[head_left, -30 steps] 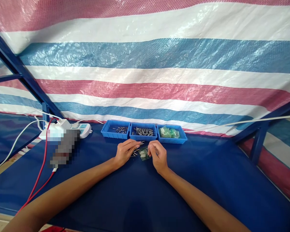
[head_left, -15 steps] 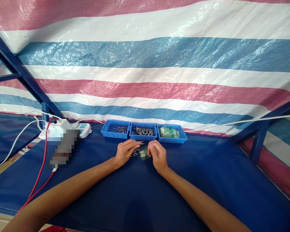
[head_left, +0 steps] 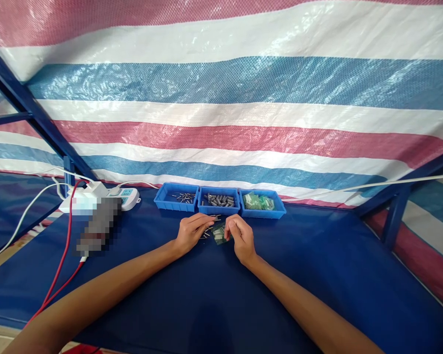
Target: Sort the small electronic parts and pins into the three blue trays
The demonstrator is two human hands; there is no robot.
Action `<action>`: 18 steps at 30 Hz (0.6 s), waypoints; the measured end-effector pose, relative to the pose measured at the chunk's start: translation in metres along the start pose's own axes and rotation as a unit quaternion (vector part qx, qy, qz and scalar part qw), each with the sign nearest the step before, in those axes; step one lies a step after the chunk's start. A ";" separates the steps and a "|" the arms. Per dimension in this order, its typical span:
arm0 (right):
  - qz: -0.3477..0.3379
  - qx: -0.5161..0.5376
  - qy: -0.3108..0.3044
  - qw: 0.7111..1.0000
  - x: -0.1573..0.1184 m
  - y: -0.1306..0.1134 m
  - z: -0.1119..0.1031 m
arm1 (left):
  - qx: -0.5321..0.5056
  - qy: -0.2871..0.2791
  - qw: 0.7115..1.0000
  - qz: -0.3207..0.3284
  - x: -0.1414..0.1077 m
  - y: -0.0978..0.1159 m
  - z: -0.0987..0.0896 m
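My left hand (head_left: 192, 232) is closed in a pinch, and thin metal pins (head_left: 215, 218) show at its fingertips. Below those fingers, several more loose pins (head_left: 205, 235) lie on the blue table surface. Facing it, my right hand (head_left: 241, 239) has its fingers curled together at the right edge of a small greenish clear plastic bag (head_left: 218, 234) with pale slim pieces in it. What the right fingers hold, if anything, is hidden. Just beyond both hands stand three blue bins: the left bin (head_left: 170, 204) with pins, the middle bin (head_left: 218, 210) with grey cylinders, the right bin (head_left: 264, 214) with greenish bags.
On the left, a white power strip (head_left: 130, 199) with plugs sits beside a blurred-out dark object (head_left: 99, 223). A red cable (head_left: 61, 268) runs toward the front edge. Behind hangs a striped plastic sheet (head_left: 221, 137); blue metal frame posts (head_left: 395, 216) stand at both sides.
My right hand has shifted very slightly, its fingers drawing a little at the bag's edge. My left hand has stayed almost still, and the bins have not moved.
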State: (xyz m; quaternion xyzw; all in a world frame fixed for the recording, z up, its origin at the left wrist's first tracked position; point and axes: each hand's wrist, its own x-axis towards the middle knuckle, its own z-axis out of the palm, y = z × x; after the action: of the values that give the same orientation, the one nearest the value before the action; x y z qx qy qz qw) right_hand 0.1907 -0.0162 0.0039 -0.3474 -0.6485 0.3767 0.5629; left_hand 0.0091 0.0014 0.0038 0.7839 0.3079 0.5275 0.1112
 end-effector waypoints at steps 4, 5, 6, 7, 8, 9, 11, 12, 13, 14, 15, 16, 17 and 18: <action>0.005 0.008 0.000 1.000 0.000 0.001 0.000 | 0.003 -0.001 1.000 0.002 0.001 0.002 0.000; 0.005 0.009 -0.001 1.000 0.000 0.001 0.000 | 0.004 -0.002 1.000 0.002 0.001 0.002 0.000; 0.004 0.009 -0.001 1.000 0.000 0.001 0.000 | 0.005 -0.002 1.000 0.003 0.002 0.002 0.000; 0.002 0.010 -0.003 1.000 0.000 0.001 -0.001 | 0.005 -0.002 1.000 0.004 0.002 0.002 0.000; 0.000 0.011 -0.004 1.000 0.000 0.000 -0.001 | 0.006 -0.001 1.000 0.004 0.001 0.002 0.000; -0.003 0.011 -0.004 1.000 0.000 0.000 -0.001 | 0.007 -0.001 1.000 0.005 0.001 0.001 0.000; -0.006 0.011 -0.003 1.000 0.000 0.000 -0.001 | 0.007 -0.001 1.000 0.005 0.001 0.001 0.000; -0.007 0.009 -0.004 1.000 0.000 0.000 -0.001 | 0.006 -0.002 1.000 0.005 0.001 0.001 0.000; -0.007 0.007 -0.004 1.000 0.000 0.000 -0.001 | 0.004 -0.002 1.000 0.004 0.001 0.001 0.000; -0.007 0.004 -0.005 1.000 0.000 0.000 -0.001 | 0.004 -0.002 1.000 0.004 0.001 0.001 0.000; -0.006 0.003 -0.006 1.000 0.000 0.000 -0.001 | 0.003 -0.003 1.000 0.003 0.001 0.001 -0.001; -0.006 0.002 -0.006 1.000 0.000 0.000 -0.001 | 0.003 -0.003 1.000 0.003 0.001 0.001 -0.001; -0.006 0.002 -0.005 1.000 0.000 0.000 -0.001 | 0.004 -0.003 1.000 0.003 0.000 0.000 -0.001; -0.005 0.003 -0.003 1.000 0.000 0.000 -0.001 | 0.006 -0.004 1.000 0.003 0.000 0.000 -0.001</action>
State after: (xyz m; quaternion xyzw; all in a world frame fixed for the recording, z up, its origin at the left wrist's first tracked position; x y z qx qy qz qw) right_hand 0.1917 -0.0161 0.0038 -0.3414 -0.6507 0.3768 0.5640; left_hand 0.0086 0.0012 0.0045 0.7874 0.3081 0.5233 0.1060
